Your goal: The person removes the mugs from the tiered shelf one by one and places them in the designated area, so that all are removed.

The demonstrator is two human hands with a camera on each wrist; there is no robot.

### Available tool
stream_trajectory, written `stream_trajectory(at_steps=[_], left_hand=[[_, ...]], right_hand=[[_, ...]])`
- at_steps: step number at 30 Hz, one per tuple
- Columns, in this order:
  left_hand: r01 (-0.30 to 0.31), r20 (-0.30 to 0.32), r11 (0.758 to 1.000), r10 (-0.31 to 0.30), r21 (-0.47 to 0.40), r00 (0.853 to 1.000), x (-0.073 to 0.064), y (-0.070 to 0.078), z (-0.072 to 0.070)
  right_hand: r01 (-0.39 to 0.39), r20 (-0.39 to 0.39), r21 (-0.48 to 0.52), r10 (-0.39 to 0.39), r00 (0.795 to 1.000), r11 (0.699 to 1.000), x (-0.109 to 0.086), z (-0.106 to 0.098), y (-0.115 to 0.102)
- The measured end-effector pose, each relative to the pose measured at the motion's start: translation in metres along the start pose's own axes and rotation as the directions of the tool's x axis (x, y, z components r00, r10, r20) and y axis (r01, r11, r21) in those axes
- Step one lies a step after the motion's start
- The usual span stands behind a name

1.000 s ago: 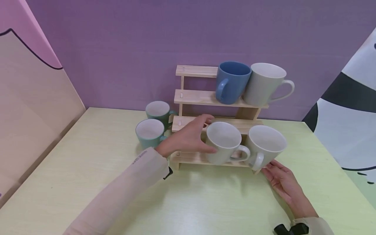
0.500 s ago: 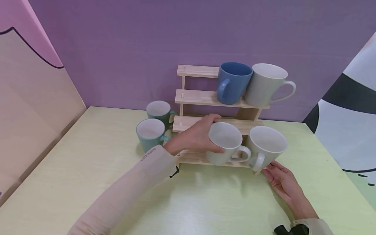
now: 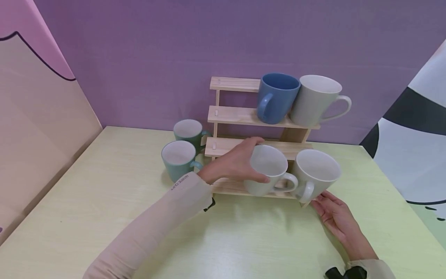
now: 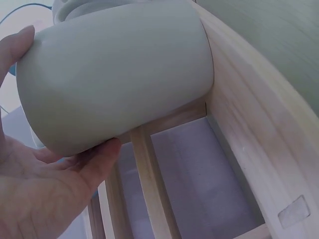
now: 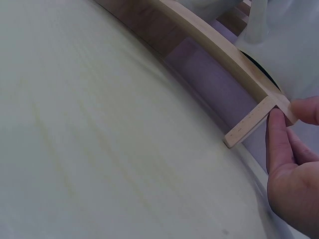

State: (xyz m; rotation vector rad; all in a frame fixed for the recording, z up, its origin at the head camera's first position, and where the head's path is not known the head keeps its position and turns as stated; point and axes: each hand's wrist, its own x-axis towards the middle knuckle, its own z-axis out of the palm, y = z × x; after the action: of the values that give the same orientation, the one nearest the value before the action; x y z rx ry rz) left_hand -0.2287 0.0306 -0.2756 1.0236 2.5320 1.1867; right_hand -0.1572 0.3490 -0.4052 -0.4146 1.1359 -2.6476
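A white mug (image 3: 267, 166) stands on the lowest board of a stepped wooden rack (image 3: 226, 114), its handle toward the right. My left hand (image 3: 240, 161) holds this mug from the left, thumb on the near side and fingers round the far side; the left wrist view shows the mug (image 4: 119, 74) between thumb and fingers of the hand (image 4: 45, 184). At the board's right end, my right hand (image 3: 334, 217) pinches the rack's corner; in the right wrist view, thumb and fingers of the hand (image 5: 294, 144) meet at the wooden end (image 5: 254, 119). Another white mug (image 3: 316, 172) tilts above that hand.
On the rack's upper part, a blue mug (image 3: 277, 99) and a larger white mug (image 3: 317, 100) stand side by side. Two green mugs, one nearer (image 3: 178, 159) and one behind (image 3: 188, 131), stand on the table (image 3: 104, 186) left of the rack. A purple wall (image 3: 156, 58) rises behind.
My left hand has shifted right and closed up against the white mug, its thumb and fingers reaching further round it. The right hand has stayed at the rack's corner.
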Motion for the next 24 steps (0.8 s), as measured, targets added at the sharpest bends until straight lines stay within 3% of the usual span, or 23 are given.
stream_trajectory(at_steps=[8, 24], left_hand=[[0.023, 0.01, 0.998, -0.024, 0.066, 1.0, 0.0012, 0.0007, 0.0002], [0.029, -0.047, 0.998, -0.027, 0.057, 0.999, -0.0012, 0.0021, 0.0046]], right_hand=[[0.001, -0.001, 0.005, -0.001, 1.0, 1.0, 0.0001, 0.0008, -0.0005], [-0.003, 0.003, 0.013, 0.003, 1.0, 1.0, 0.0, -0.0002, 0.0001]])
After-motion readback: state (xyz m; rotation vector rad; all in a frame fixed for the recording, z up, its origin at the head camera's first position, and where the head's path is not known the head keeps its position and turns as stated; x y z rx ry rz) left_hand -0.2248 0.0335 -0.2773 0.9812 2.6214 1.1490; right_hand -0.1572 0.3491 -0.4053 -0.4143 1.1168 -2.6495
